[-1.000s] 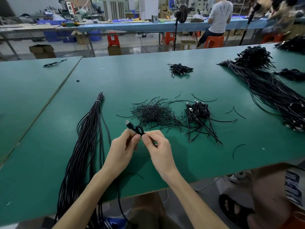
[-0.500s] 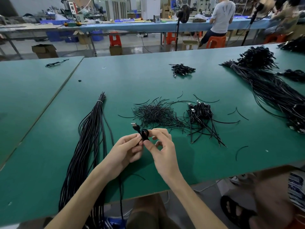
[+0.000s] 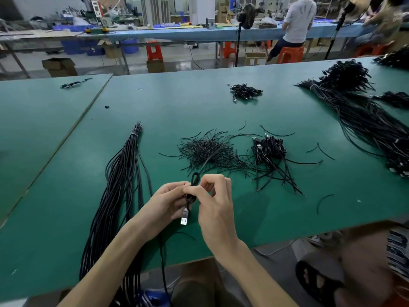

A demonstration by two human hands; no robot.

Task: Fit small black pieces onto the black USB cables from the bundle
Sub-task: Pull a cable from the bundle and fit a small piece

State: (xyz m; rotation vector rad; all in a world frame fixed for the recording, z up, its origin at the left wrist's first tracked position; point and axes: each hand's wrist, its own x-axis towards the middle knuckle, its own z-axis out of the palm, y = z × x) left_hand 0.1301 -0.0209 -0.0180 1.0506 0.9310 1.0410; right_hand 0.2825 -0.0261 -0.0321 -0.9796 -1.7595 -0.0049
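Both hands meet above the front edge of the green bench [image 3: 287, 103]. The left hand [image 3: 168, 204] has its fingers curled round a black USB cable [image 3: 188, 201], and the right hand [image 3: 215, 209] pinches the same cable between thumb and forefinger, its other fingers bent. The cable is folded into a small loop [image 3: 195, 179] that sticks up above the fingertips, while its silver plug [image 3: 184, 218] hangs down between the palms. Its free length drops over the front edge and out of sight.

A blurred thin strand leads from the loop toward the pile of small black pieces [image 3: 210, 154] at mid-bench; whether it is wound on the cable cannot be told, as the fingers cover the spot. Just right of that pile lies a heap of coiled cables [image 3: 269, 147]. The tied bundle [image 3: 119, 185] stretches along the bench's left part and hangs past the front edge, its lower end cut off.

An open cardboard box [image 3: 59, 66] stands on the floor beyond the far edge; its contents are hidden.
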